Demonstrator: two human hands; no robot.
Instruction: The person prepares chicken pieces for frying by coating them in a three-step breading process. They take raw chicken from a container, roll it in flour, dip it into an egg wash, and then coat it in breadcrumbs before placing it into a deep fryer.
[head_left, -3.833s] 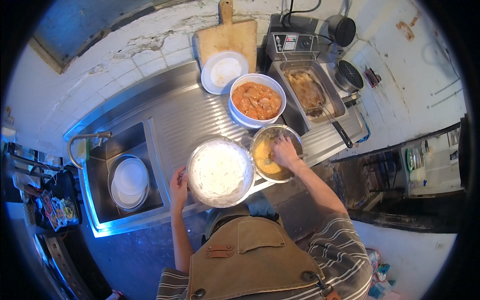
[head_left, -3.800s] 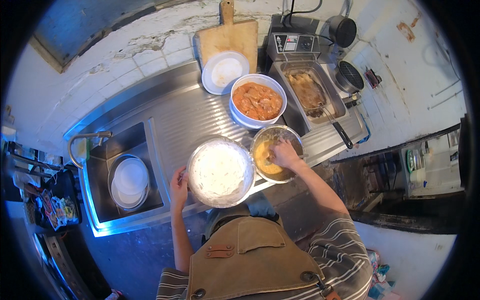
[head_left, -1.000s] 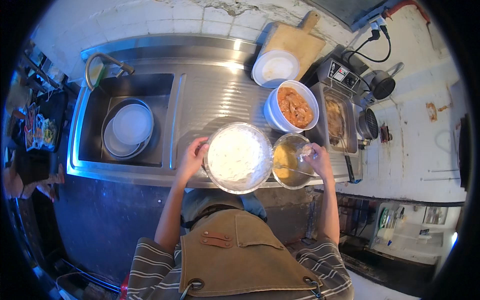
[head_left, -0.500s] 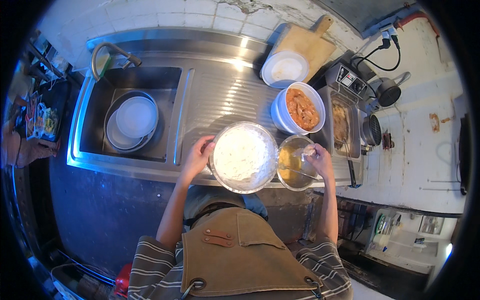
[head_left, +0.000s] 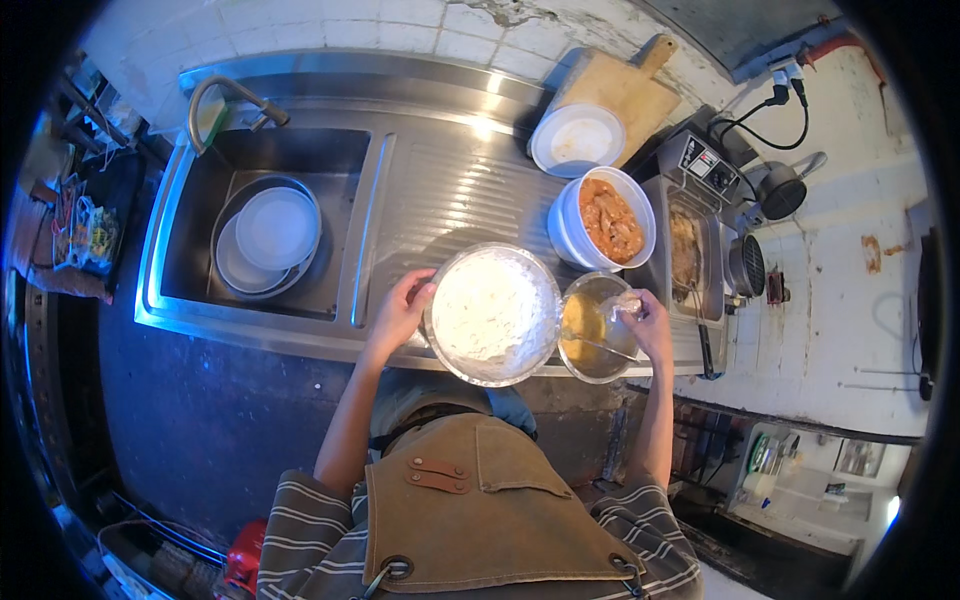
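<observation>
A round metal bowl of white flour (head_left: pixel 490 310) sits near the front edge of the steel counter. My left hand (head_left: pixel 405 305) grips its left rim, fingers curled at the edge. Close against its right side stands a smaller bowl (head_left: pixel 603 283) with yellow beaten egg (head_left: pixel 583 325) inside. A thin metal utensil (head_left: pixel 612 349) rests in the egg, its handle reaching over the right rim. My right hand (head_left: pixel 648 322) is closed at that bowl's right side, its fingertips whitish and pinched together. Whether a small coated piece is between them cannot be made out.
Behind the egg bowl stands a white tub of reddish marinated meat (head_left: pixel 610 222). A white plate (head_left: pixel 578 140) and wooden cutting board (head_left: pixel 615 95) lie farther back. At right is a fryer (head_left: pixel 685 250) with a basket. Plates (head_left: pixel 275 228) sit in the left sink (head_left: pixel 190 260).
The whole view has shifted slightly. My right hand stays at the egg bowl with its fingers drawn a little toward the right rim; my left hand keeps its grip on the flour bowl.
</observation>
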